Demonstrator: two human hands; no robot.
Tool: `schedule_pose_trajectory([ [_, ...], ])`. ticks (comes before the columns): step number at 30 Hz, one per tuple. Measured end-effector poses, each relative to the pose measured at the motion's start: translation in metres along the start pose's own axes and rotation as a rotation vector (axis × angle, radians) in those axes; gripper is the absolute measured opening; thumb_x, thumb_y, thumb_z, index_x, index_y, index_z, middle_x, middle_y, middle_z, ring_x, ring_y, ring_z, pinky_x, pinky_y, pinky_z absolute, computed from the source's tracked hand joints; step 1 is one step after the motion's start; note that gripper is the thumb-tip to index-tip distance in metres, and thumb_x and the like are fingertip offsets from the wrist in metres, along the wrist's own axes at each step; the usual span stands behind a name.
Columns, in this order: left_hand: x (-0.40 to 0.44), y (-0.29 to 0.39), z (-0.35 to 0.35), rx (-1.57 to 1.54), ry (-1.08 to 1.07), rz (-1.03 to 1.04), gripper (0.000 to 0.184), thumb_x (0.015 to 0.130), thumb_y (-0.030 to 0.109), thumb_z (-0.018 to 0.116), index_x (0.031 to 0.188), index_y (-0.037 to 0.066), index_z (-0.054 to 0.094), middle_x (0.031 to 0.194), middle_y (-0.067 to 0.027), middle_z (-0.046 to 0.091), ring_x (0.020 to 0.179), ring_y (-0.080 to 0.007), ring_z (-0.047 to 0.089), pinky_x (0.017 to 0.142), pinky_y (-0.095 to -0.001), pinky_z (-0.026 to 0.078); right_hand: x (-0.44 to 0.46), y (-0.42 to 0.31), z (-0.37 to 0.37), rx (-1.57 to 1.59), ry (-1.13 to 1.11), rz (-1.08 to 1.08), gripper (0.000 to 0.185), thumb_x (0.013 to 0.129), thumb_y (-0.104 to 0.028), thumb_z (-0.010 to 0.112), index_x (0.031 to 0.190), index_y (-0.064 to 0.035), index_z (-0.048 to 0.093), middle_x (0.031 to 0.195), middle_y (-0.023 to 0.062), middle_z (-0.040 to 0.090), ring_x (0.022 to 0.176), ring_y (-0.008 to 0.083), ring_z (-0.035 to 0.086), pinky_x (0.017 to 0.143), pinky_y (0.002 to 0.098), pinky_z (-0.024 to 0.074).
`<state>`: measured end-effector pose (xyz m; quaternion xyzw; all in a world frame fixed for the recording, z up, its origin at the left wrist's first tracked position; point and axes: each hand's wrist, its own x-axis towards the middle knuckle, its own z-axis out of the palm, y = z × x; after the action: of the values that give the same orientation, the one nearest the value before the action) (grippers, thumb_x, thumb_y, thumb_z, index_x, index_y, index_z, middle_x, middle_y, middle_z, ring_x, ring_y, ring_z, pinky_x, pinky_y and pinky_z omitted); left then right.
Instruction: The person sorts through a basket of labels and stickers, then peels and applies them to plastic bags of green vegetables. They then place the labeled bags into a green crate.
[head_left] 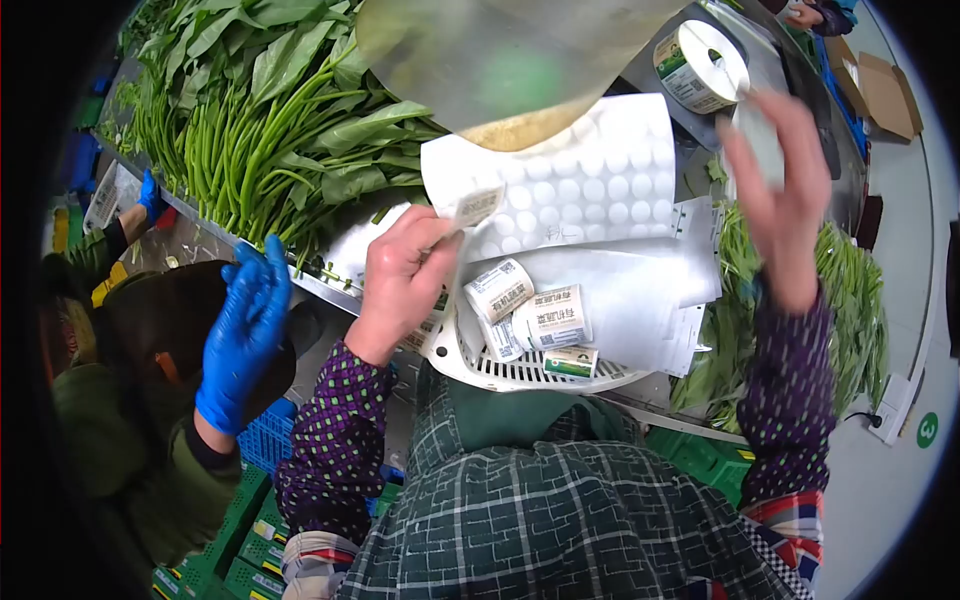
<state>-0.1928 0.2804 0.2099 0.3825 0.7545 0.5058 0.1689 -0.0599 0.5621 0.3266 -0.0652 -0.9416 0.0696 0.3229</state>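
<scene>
My left hand (pixel 400 275) is closed, pinching a small printed label (pixel 480 207) between thumb and fingers above the white basket (pixel 490 378). Over on the right, my right hand (pixel 785 190) is blurred by motion, its thumb and fingers apart. It is just below a large roll of labels (pixel 700 67) that stands on a dark surface. Several smaller label rolls, one of them a printed roll (pixel 555 317), lie in the basket. Behind them a sheet of round white stickers (pixel 600 185) leans up, partly covered by a blurred, rounded metallic shape (pixel 510 65).
Long-stemmed leafy greens (pixel 250 130) are heaped at the left. Bagged greens (pixel 840 310) lie at the right. A co-worker's blue-gloved hand (pixel 245 330) is close on my left, with another blue glove (pixel 152 197) beyond. Green crates (pixel 250 545) stand below; a cardboard box (pixel 885 95) is far right.
</scene>
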Motion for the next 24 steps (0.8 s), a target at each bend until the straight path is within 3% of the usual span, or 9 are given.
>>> schedule_pose_trajectory([
  [3, 0.002, 0.005, 0.000, -0.058, 0.005, -0.046, 0.018, 0.078, 0.000, 0.059, 0.095, -0.002, 0.063, 0.087, -0.0107, 0.061, 0.074, -0.0200, 0.059, 0.065, -0.0268, 0.046, -0.065, -0.070, -0.009, 0.237, -0.478, 0.104, 0.019, 0.070, -0.018, 0.071, 0.085, -0.0112, 0.061, 0.075, 0.0046, 0.060, 0.067, 0.0227, 0.059, 0.058, 0.0331, 0.0467],
  [6, -0.001, 0.007, -0.001, -0.137, 0.024, -0.118, 0.019, 0.079, 0.000, 0.058, 0.097, -0.004, 0.062, 0.087, -0.0091, 0.060, 0.078, -0.0158, 0.057, 0.070, -0.0249, 0.044, -0.121, -0.109, 0.019, 0.328, -0.592, 0.280, 0.039, 0.070, -0.031, 0.071, 0.096, -0.0057, 0.059, 0.073, 0.0075, 0.057, 0.065, 0.0233, 0.055, 0.059, 0.0368, 0.0431],
  [11, -0.008, 0.009, -0.001, -0.180, 0.032, -0.141, 0.024, 0.080, -0.001, 0.057, 0.104, -0.004, 0.060, 0.090, -0.0084, 0.060, 0.082, -0.0137, 0.057, 0.075, -0.0235, 0.043, -0.143, -0.139, 0.035, 0.244, -0.576, 0.513, 0.051, 0.067, -0.028, 0.072, 0.110, -0.0056, 0.056, 0.087, 0.0110, 0.057, 0.082, 0.0267, 0.054, 0.076, 0.0388, 0.0394],
  [13, -0.012, 0.013, -0.002, -0.219, 0.017, -0.198, 0.023, 0.082, -0.002, 0.056, 0.104, -0.004, 0.060, 0.091, -0.0057, 0.059, 0.083, -0.0108, 0.055, 0.074, -0.0222, 0.043, -0.152, -0.142, 0.042, 0.401, -0.376, 0.659, 0.048, 0.068, -0.024, 0.071, 0.110, -0.0075, 0.057, 0.095, 0.0130, 0.055, 0.091, 0.0266, 0.052, 0.080, 0.0375, 0.0390],
  [15, -0.013, 0.013, 0.001, -0.253, 0.031, -0.189, 0.022, 0.082, -0.002, 0.056, 0.103, -0.005, 0.060, 0.091, -0.0047, 0.059, 0.083, -0.0097, 0.054, 0.074, -0.0218, 0.042, -0.153, -0.136, 0.039, 0.438, -0.384, 0.661, 0.046, 0.069, -0.020, 0.070, 0.111, -0.0084, 0.056, 0.100, 0.0135, 0.055, 0.097, 0.0283, 0.050, 0.085, 0.0381, 0.0388],
  [18, -0.016, 0.016, -0.005, -0.282, 0.037, -0.208, 0.021, 0.083, -0.002, 0.055, 0.103, -0.005, 0.060, 0.090, -0.0031, 0.058, 0.083, -0.0083, 0.053, 0.074, -0.0213, 0.042, -0.142, -0.118, 0.016, 0.839, -0.477, 0.839, 0.044, 0.072, -0.018, 0.070, 0.113, -0.0067, 0.056, 0.108, 0.0142, 0.055, 0.105, 0.0300, 0.051, 0.094, 0.0369, 0.0380],
  [21, -0.024, 0.014, -0.009, -0.245, 0.032, -0.203, 0.020, 0.083, -0.001, 0.056, 0.102, -0.005, 0.060, 0.089, -0.0025, 0.057, 0.081, -0.0079, 0.052, 0.073, -0.0213, 0.042, -0.082, -0.081, -0.036, 0.742, -0.295, 0.790, 0.052, 0.069, -0.010, 0.073, 0.116, -0.0046, 0.051, 0.113, 0.0101, 0.054, 0.109, 0.0206, 0.052, 0.090, 0.0323, 0.0421],
  [22, -0.027, 0.014, -0.010, -0.240, 0.028, -0.219, 0.020, 0.083, -0.001, 0.056, 0.103, -0.005, 0.060, 0.090, -0.0027, 0.058, 0.081, -0.0079, 0.052, 0.073, -0.0214, 0.042, -0.061, -0.064, -0.038, 0.611, -0.075, 0.598, 0.053, 0.068, -0.010, 0.073, 0.116, -0.0052, 0.052, 0.109, 0.0109, 0.056, 0.106, 0.0227, 0.053, 0.087, 0.0324, 0.0438],
  [24, -0.032, 0.014, -0.011, -0.233, 0.030, -0.223, 0.020, 0.083, -0.001, 0.056, 0.103, -0.005, 0.060, 0.090, -0.0029, 0.058, 0.081, -0.0080, 0.052, 0.073, -0.0216, 0.042, -0.019, -0.026, -0.027, 0.186, 0.101, 0.251, 0.049, 0.066, -0.009, 0.068, 0.113, -0.0064, 0.054, 0.099, 0.0124, 0.059, 0.096, 0.0282, 0.054, 0.084, 0.0369, 0.0399],
])
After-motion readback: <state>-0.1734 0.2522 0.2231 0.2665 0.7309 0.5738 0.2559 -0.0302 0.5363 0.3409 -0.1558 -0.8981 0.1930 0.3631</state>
